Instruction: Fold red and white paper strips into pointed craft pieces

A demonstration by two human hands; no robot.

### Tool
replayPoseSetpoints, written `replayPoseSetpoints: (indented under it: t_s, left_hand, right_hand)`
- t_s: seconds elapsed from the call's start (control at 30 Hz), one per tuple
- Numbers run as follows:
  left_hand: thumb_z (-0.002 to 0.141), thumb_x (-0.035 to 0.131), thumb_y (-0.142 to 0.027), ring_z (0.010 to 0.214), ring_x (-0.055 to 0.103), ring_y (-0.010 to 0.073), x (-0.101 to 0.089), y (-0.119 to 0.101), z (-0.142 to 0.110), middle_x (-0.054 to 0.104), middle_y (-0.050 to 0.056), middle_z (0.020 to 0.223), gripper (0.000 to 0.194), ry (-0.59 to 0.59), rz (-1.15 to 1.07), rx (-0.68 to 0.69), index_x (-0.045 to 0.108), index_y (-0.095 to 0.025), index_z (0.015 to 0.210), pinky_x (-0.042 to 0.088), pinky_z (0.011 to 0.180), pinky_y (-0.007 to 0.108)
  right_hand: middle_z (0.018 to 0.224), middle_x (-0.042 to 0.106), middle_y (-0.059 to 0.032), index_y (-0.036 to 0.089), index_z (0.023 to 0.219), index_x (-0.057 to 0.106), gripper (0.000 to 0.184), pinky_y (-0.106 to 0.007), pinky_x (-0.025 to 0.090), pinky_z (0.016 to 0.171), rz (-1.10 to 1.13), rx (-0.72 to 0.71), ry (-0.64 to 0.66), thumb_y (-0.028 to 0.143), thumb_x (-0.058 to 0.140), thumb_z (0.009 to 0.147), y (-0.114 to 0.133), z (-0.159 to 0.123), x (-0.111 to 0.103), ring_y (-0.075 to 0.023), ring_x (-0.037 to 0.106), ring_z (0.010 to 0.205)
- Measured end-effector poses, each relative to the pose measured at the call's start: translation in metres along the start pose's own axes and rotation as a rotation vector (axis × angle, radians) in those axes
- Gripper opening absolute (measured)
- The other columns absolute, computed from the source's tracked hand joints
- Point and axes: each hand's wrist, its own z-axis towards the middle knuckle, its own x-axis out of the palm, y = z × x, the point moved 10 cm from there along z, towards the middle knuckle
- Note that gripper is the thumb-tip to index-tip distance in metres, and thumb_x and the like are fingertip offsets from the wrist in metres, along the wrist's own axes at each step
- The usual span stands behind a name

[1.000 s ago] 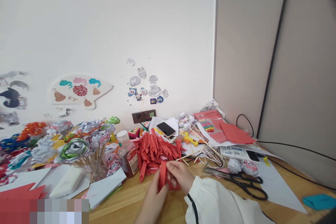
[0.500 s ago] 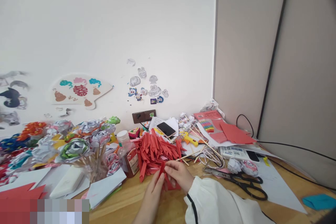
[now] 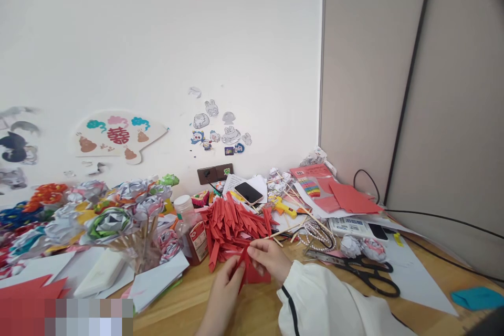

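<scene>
Between both hands is a small piece of folded red paper (image 3: 243, 261). My left hand (image 3: 227, 284) pinches its lower left side between thumb and fingers. My right hand (image 3: 271, 258) grips the upper right side, fingertips pressed together near the top. Just below and right of the fingers, a flat red paper square (image 3: 255, 273) lies on the wooden table (image 3: 189, 302), partly covered by the hands. Right behind them spreads a heap of folded red paper strips (image 3: 232, 223). The fold's exact shape is partly hidden by my fingers.
Left of the heap stand a jar (image 3: 191, 231) and a bunch of paper flowers (image 3: 114, 223) on sticks. To the right lie black scissors (image 3: 366, 270), a bead string (image 3: 317, 235) and a yellow glue gun (image 3: 284, 207). A phone (image 3: 249, 192) rests behind the heap.
My left hand has shifted slightly left and down, and its fingers have curled more. The red paper between the hands looks more spread, and more of the red square beneath shows.
</scene>
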Motion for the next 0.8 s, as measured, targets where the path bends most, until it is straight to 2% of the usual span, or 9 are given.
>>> replayPoseSetpoints:
  t_s: [0.1, 0.23, 0.33, 0.4, 0.47, 0.6, 0.7, 0.8]
  left_hand:
    - [0.067, 0.048, -0.028, 0.073, 0.056, 0.0188, 0.001, -0.002, 0.003, 0.065, 0.004, 0.074, 0.02, 0.023, -0.025, 0.062, 0.061, -0.015, 0.074, 0.042, 0.069, 0.027]
    - [0.065, 0.051, -0.026, 0.081, 0.055, 0.019, 0.0, 0.011, 0.009, 0.063, 0.005, 0.082, 0.02, 0.023, -0.079, 0.059, 0.059, -0.016, 0.081, 0.041, 0.074, 0.028]
    - [0.068, 0.048, -0.032, 0.067, 0.057, 0.0174, 0.006, 0.022, 0.01, 0.062, 0.004, 0.07, 0.023, 0.092, -0.08, -0.01, 0.057, -0.015, 0.082, 0.044, 0.061, 0.027]
    - [0.07, 0.045, -0.037, 0.051, 0.054, 0.0142, 0.013, 0.028, 0.008, 0.059, 0.001, 0.06, 0.029, 0.157, -0.099, -0.077, 0.055, -0.014, 0.083, 0.042, 0.047, 0.024]
    - [0.07, 0.044, -0.041, 0.041, 0.049, 0.0114, 0.018, 0.031, 0.005, 0.056, -0.001, 0.053, 0.031, 0.198, -0.116, -0.118, 0.053, -0.013, 0.079, 0.038, 0.041, 0.022]
    - [0.067, 0.044, -0.049, 0.041, 0.051, 0.0123, 0.021, 0.036, 0.0, 0.057, -0.001, 0.049, 0.034, 0.23, -0.145, -0.193, 0.051, -0.015, 0.068, 0.036, 0.039, 0.021]
    - [0.067, 0.042, -0.05, 0.042, 0.054, 0.0137, 0.028, 0.044, -0.003, 0.06, 0.001, 0.054, 0.036, 0.278, -0.212, -0.277, 0.049, -0.016, 0.073, 0.04, 0.04, 0.023]
    - [0.068, 0.042, -0.049, 0.04, 0.054, 0.0129, 0.03, 0.047, -0.004, 0.062, 0.001, 0.056, 0.034, 0.29, -0.229, -0.287, 0.047, -0.017, 0.076, 0.041, 0.039, 0.023]
  right_hand:
    - [0.046, 0.044, 0.0056, 0.013, 0.066, 0.053, 0.029, -0.016, 0.027, 0.035, -0.084, -0.002, 0.001, 0.042, 0.054, 0.065, 0.003, 0.0, -0.003, -0.0033, 0.036, 0.035]
    - [0.062, 0.055, -0.0003, 0.012, 0.074, 0.059, 0.025, -0.02, 0.037, 0.048, -0.245, -0.062, -0.029, 0.036, 0.057, 0.064, 0.009, 0.0, -0.009, -0.008, 0.047, 0.05]
    - [0.067, 0.059, -0.0026, 0.013, 0.073, 0.061, 0.022, -0.023, 0.039, 0.056, -0.395, -0.095, -0.086, 0.031, 0.058, 0.062, 0.01, 0.0, -0.014, -0.0121, 0.051, 0.06]
    - [0.064, 0.059, -0.002, 0.013, 0.069, 0.061, 0.018, -0.023, 0.039, 0.056, -0.483, -0.1, -0.115, 0.029, 0.059, 0.061, 0.009, 0.0, -0.015, -0.0125, 0.051, 0.059]
    - [0.061, 0.058, -0.0012, 0.014, 0.067, 0.061, 0.016, -0.022, 0.039, 0.055, -0.537, -0.104, -0.122, 0.028, 0.059, 0.06, 0.009, -0.001, -0.015, -0.0122, 0.051, 0.057]
    - [0.062, 0.059, -0.001, 0.015, 0.068, 0.061, 0.013, -0.021, 0.039, 0.054, -0.577, -0.115, -0.128, 0.025, 0.059, 0.06, 0.01, -0.002, -0.016, -0.0119, 0.051, 0.058]
    - [0.062, 0.058, -0.0005, 0.015, 0.068, 0.061, 0.012, -0.02, 0.039, 0.054, -0.587, -0.115, -0.115, 0.023, 0.06, 0.059, 0.011, -0.002, -0.015, -0.0112, 0.051, 0.057]
    - [0.06, 0.058, 0.0001, 0.015, 0.068, 0.061, 0.013, -0.02, 0.039, 0.053, -0.579, -0.117, -0.096, 0.022, 0.061, 0.057, 0.013, -0.004, -0.013, -0.0106, 0.05, 0.055]
